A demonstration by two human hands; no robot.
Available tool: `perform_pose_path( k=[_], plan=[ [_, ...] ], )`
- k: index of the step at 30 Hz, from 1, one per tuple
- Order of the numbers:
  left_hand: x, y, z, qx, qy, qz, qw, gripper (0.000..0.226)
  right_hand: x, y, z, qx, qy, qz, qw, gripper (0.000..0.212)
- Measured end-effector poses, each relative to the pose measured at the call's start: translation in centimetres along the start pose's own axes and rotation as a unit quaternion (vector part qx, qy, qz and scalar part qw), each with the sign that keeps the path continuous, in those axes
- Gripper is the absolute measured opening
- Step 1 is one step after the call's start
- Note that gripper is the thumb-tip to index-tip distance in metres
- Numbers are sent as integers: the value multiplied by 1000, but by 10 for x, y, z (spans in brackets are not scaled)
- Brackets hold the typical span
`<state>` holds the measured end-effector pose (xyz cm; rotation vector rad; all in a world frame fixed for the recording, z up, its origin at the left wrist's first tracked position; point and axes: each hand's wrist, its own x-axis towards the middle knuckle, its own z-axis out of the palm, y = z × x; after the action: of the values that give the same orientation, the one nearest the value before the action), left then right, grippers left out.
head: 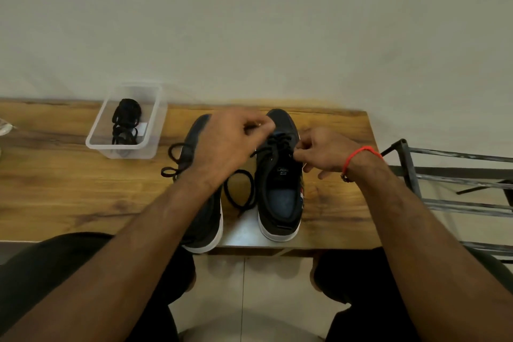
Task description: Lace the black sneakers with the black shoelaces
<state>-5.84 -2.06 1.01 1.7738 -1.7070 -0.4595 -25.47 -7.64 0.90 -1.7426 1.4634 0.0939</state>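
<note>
Between both hands' fingers (298, 151), the right sneaker (280, 175) is sitting toe-away, each hand pinching its black shoelace (270, 147) taut for threading.

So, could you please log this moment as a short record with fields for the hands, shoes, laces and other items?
left hand: left hand pinches the lace near the toe end of the right sneaker
right hand: right hand pinches the lace at an eyelet on that shoe's right side
left sneaker: left sneaker stands beside it, partly hidden by the left arm
loose lace end: loop lies between the shoes
container: clear plastic box holds spare black laces
surface: wooden table
</note>
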Motion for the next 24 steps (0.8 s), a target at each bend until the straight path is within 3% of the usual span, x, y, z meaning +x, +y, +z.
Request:
perform_pose_path(
  k=[2, 5, 12, 24],
  plan=[
    [-7, 2, 22, 31, -60, 6, 998, 16, -2, 3, -3, 29, -19, 9, 999, 13],
    [-15, -4, 37, 65, -84, -2, 994, 18, -5, 3, -7, 59, -34, 20, 997, 17],
    [-21, -1, 43, 134, -59, 30, 989, 25, -2, 2, -5, 81, -46, 24, 995, 20],
    [-22, 3, 52, 164, -40, -9, 986, 25, -4, 1, -3, 88, -49, 19, 995, 17]
  ],
)
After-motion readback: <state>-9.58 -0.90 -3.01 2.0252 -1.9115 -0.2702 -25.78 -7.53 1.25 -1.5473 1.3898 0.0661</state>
